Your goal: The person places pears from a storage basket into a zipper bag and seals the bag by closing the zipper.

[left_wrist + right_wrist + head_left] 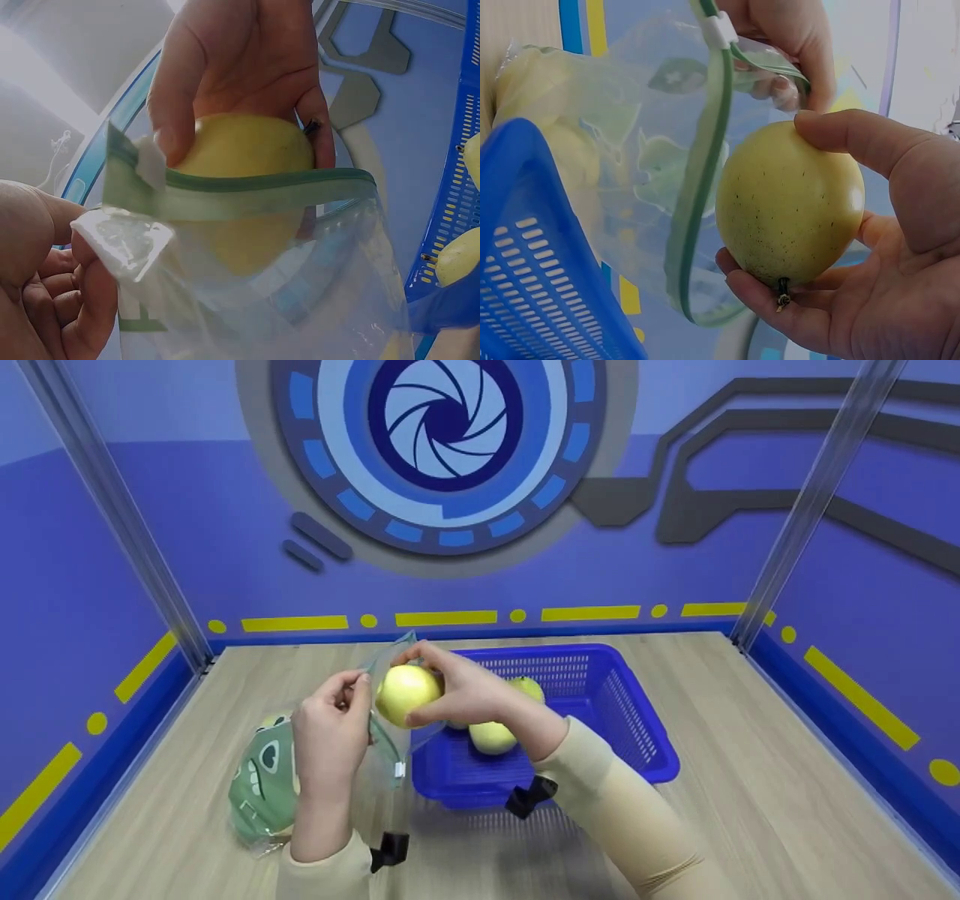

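Note:
My right hand (472,690) grips a yellow-green pear (409,694), thumb on one side and fingers round the other. A dark stem shows on this pear (791,202) in the right wrist view. My left hand (330,735) pinches the rim of a clear zip bag (277,196) with a green band and a white slider. The bag's mouth stands open, and the pear is right at it, partly seen through the clear plastic in the left wrist view. A green cartoon face (266,780) is printed on the bag. Yellow fruit (570,150) shows inside the bag's lower part.
A blue slotted basket (660,757) stands on the wooden table (750,810), under and right of my right hand. Inside it lie a pear (493,739) and another pear (529,688), partly hidden by my right arm. Blue-purple panels (675,577) enclose the table's back and sides.

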A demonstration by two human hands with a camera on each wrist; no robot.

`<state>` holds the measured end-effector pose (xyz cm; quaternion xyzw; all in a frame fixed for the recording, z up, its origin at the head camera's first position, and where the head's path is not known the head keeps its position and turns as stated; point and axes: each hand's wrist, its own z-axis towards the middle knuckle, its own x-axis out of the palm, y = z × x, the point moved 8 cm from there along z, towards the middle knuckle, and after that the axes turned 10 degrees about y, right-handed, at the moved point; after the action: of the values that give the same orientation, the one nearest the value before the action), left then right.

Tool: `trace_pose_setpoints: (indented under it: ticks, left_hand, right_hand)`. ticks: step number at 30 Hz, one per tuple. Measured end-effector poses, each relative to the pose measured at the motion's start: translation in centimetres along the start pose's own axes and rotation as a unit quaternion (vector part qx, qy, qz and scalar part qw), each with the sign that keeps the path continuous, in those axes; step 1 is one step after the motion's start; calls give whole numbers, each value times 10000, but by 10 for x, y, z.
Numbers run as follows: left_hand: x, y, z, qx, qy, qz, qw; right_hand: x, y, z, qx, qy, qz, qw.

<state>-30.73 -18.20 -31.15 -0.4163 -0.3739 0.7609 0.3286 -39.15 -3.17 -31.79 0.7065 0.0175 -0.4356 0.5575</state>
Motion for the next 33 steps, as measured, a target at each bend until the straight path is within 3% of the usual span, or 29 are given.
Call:
trace_pose_setpoints:
  ticks: [8,16,21,29,33]
  left_hand:
    - [-1,-1,-2,27,-53,12,10000]
    - [-1,-2,0,111,-126,84,9998]
    - [-1,-1,1,104,-115,73,9999]
    - [3,3,-1,-220,132,67,9996]
    - [3,2,-1,-152,132,87,9998]
  right_hand:
    - [22,-3,17,90,230,-260,9994]
    - [32,-6,23,262,332,-1089,9932]
    - [31,-10,24,259,396,-781,9958]
    - [21,-16,20,257,180,-316,9990]
    - [14,-17,16,235,85,-44,9997]
